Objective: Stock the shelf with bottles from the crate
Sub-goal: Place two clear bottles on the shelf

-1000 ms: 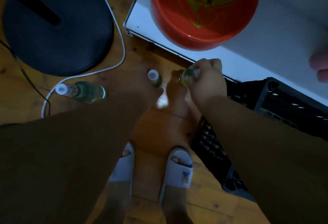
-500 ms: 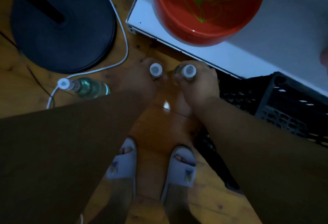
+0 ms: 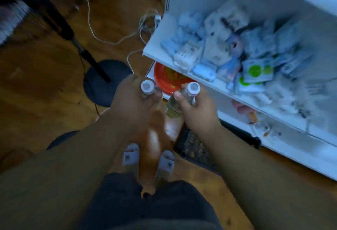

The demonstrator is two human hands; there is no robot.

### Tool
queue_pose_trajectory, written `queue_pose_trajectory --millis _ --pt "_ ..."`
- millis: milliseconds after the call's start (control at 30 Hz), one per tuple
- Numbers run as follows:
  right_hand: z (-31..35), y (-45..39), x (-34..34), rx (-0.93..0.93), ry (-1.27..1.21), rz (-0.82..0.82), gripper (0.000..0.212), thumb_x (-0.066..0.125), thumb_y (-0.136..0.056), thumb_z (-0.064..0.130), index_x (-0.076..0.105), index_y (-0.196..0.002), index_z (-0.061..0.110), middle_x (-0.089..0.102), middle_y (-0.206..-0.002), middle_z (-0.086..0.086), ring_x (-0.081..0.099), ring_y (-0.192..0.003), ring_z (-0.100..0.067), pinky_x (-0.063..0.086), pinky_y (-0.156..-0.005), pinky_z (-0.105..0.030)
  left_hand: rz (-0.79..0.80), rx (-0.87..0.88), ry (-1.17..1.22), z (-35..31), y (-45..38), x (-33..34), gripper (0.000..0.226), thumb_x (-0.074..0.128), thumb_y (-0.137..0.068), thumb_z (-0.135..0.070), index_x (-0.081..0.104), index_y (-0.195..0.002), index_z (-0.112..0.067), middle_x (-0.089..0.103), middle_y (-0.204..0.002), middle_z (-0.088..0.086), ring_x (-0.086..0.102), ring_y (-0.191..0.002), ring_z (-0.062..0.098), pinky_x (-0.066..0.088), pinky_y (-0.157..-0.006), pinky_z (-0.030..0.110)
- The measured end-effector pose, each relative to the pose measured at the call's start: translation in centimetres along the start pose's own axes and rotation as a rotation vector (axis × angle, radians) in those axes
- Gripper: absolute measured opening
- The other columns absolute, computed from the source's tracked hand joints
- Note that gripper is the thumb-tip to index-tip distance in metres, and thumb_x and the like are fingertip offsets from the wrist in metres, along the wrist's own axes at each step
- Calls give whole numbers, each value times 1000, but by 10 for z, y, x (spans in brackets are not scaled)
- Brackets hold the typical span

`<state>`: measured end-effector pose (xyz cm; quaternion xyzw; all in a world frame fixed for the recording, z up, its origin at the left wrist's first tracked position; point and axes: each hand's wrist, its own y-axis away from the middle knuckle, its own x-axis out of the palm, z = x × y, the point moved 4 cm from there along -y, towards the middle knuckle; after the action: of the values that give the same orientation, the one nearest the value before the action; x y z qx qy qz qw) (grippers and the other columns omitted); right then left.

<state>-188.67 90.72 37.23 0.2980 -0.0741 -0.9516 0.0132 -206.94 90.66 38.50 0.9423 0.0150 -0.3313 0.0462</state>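
My left hand [image 3: 130, 102] grips a clear bottle with a white cap [image 3: 147, 87], held upright. My right hand [image 3: 197, 111] grips a second clear bottle [image 3: 179, 102], also white-capped, its yellowish body showing beside my thumb. Both bottles are raised in front of the white shelf unit [image 3: 204, 82], level with its front left corner. The black crate [image 3: 193, 145] lies on the wooden floor under my right forearm, mostly hidden. The picture is blurred by motion.
The shelf board holds several white, blue and green packets [image 3: 235, 51]. A red bowl [image 3: 167, 80] sits on the lower board. A black stand base [image 3: 102, 83] and white cables [image 3: 109, 40] lie on the floor to the left. My slippered feet [image 3: 147, 158] are below.
Both hands have lifted their bottles up from floor level. The view has risen and tilted up, bringing the stocked shelf into sight. The bottle that lay on the floor is out of view.
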Motion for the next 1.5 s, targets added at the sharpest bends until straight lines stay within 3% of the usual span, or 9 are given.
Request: queue_pose_trajectory --millis 67,200,333,467,800,933,1100,1267,1500 --pt "51 7 -44 -89 15 -73 19 65 -86 44 61 -91 27 63 -85 13 60 -85 -7 47 -76 -29 -67 121 -31 -54 9 -38 13 62 -79 -38 62 -74 -26 62 -81 1 57 -79 25 48 -78 48" --pt "132 18 -104 -172 -30 -219 19 66 -88 41 58 -80 26 63 -75 10 62 -75 -9 52 -71 -34 -154 176 64 -128 14 -89 26 64 -86 -37 63 -99 -14 64 -95 3 60 -90 20 50 -82 40" --pt "184 20 -132 -191 -113 -328 19 66 -88 33 59 -78 19 62 -70 5 59 -68 -8 51 -69 -36 -153 225 203 -173 10 -130 14 65 -90 -28 61 -95 -17 64 -85 -9 57 -82 -5 41 -70 8" --pt "221 15 -149 -171 -247 -454 20 62 -85 30 61 -81 10 66 -75 -10 63 -71 -22 52 -68 -38 -158 271 270 -209 -1 -165 7 62 -93 -26 57 -92 -22 60 -82 -11 53 -72 -16 37 -60 -1" --pt "274 -30 -191 -192 -236 -584 21 63 -87 37 61 -85 16 69 -79 -2 65 -76 -14 53 -70 -33 -200 218 269 -276 -73 -190 30 65 -87 -38 65 -76 -10 69 -68 3 63 -69 17 53 -71 36" --pt "287 -68 -210 -276 -112 -567 17 66 -87 35 56 -75 28 61 -67 14 56 -63 10 36 -53 -7 -172 214 302 -294 -112 -188 29 63 -86 -28 65 -64 -9 69 -60 5 66 -62 18 56 -70 38" --pt "293 -129 -229 -310 -140 -582 23 64 -84 28 48 -67 26 54 -59 8 50 -54 2 32 -48 -14 -229 224 301 -318 -159 -186 33 62 -84 -26 64 -56 -8 68 -58 9 66 -61 23 55 -66 38" --pt "295 -175 -239 -295 -64 -538 10 60 -88 32 58 -90 22 60 -79 10 56 -74 -8 35 -61 -23 -193 233 208 -333 -203 -180 38 60 -87 -29 66 -56 -8 70 -62 6 63 -62 17 51 -69 33" --pt "284 -224 -222 -315 -106 -557 15 65 -90 33 56 -96 23 61 -87 9 53 -73 3 34 -61 -2 -153 281 282 -323 -258 -166 29 61 -90 -30 64 -75 -5 70 -69 4 60 -62 7 47 -65 27"
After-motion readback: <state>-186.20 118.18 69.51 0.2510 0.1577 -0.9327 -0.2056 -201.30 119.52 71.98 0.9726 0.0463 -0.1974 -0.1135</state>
